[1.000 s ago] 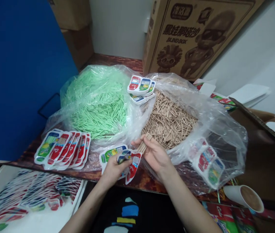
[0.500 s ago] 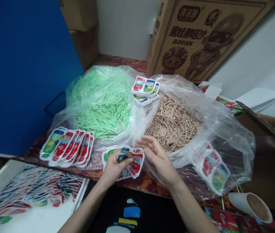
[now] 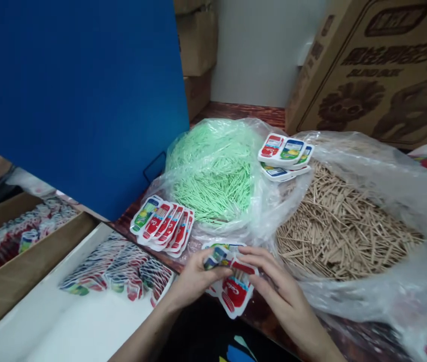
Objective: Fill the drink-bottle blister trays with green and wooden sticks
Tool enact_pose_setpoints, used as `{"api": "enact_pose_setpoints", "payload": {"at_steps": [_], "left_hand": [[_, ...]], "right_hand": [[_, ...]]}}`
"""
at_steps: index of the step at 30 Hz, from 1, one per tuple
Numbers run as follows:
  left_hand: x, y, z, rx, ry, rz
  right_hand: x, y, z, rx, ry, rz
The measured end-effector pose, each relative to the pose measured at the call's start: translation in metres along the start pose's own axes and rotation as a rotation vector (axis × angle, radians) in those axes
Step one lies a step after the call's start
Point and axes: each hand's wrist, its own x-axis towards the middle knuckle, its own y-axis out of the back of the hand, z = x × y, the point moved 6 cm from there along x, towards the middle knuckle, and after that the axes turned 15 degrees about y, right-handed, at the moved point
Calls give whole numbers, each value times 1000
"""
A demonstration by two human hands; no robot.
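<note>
My left hand (image 3: 201,275) is closed on a bottle-shaped printed card pack (image 3: 236,290), thumb across its front. A red "Cola" panel with brown sticks in its window faces me; a blue-and-green part shows beside the thumb. Another pack (image 3: 232,246) lies partly hidden behind it. My right hand (image 3: 279,286) is at the pack's right edge, fingers apart and outstretched over the red panel, seemingly touching it. Beyond lie a clear bag of green sticks (image 3: 213,186) and a clear bag of brown sticks (image 3: 341,226).
Fanned packs (image 3: 164,226) lie left of my hands; a small stack (image 3: 286,153) rests between the bags. Lower left, a white box (image 3: 66,327) holds rows of packs beside a cardboard box (image 3: 28,266). A blue panel (image 3: 85,90) stands left, a large carton (image 3: 367,75) behind.
My view has turned left, so the scene shifts right and more boxes show at left. My right hand has come in from beside the pack to its red panel. The left keeps its hold.
</note>
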Motion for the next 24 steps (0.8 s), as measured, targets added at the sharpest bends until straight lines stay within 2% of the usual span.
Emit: {"api": "enact_pose_setpoints", "payload": {"at_steps": [2,5,8,10,13,15,17,18,20,21,22,23,24], "left_hand": [[-9,28,2,-39,53,31],[-22,91,19,4,-14,244],[-24,161,36,-4,-49,537],[-13,198,40,22,-14,641],[16,235,40,134,8,681],[30,248,42,360,-19,755],[33,246,48,653,-98,883],[30,239,51,776,-156,954],[17,213,56,896,-301,1087],[10,193,56,897,-377,1106],[3,170,53,878,-455,1088],[2,142,47,865,-515,984],[5,110,38,866,-552,792]], "right_hand": [[-2,3,9,74,-74,76],[-8,6,29,120,-204,162],[-11,-5,45,177,-277,126],[-12,-15,51,231,-300,91],[-13,-24,56,222,-304,72],[-13,-23,58,154,-285,88],[-14,-18,61,93,-263,133],[-15,-14,64,73,-260,165],[-18,-6,72,40,-269,239],[-20,-3,75,19,-277,273],[-21,0,79,-4,-285,301],[-22,1,82,-26,-289,321],[-22,2,84,-40,-288,330]]}}
